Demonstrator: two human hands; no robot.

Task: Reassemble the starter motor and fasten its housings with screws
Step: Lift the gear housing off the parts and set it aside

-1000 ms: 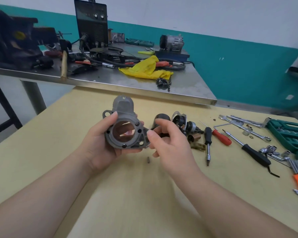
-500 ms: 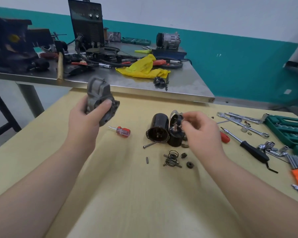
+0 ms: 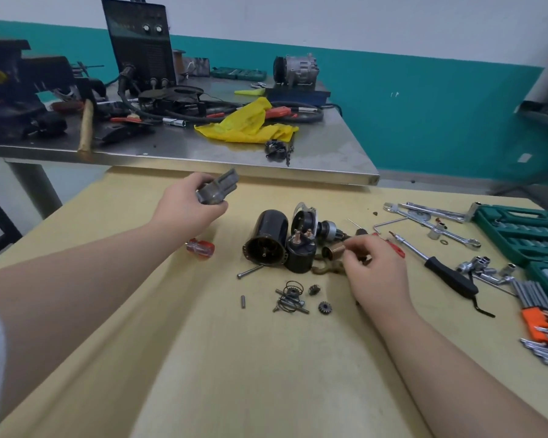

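left hand point(image 3: 189, 206): wrapped round grey nose housing point(image 3: 216, 190)
right hand point(image 3: 374, 268): pinching copper sleeve point(image 3: 333, 251) (nearer hand)
housing from sleeve: ten o'clock, well apart

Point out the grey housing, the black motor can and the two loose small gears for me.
grey housing point(image 3: 217, 191): head view, on its ribbed body above the left hand's point(image 3: 189, 202) fingers.
black motor can point(image 3: 271, 224): head view, on its curved side.
small gears point(image 3: 324, 307): head view, on the nearer one's toothed face.
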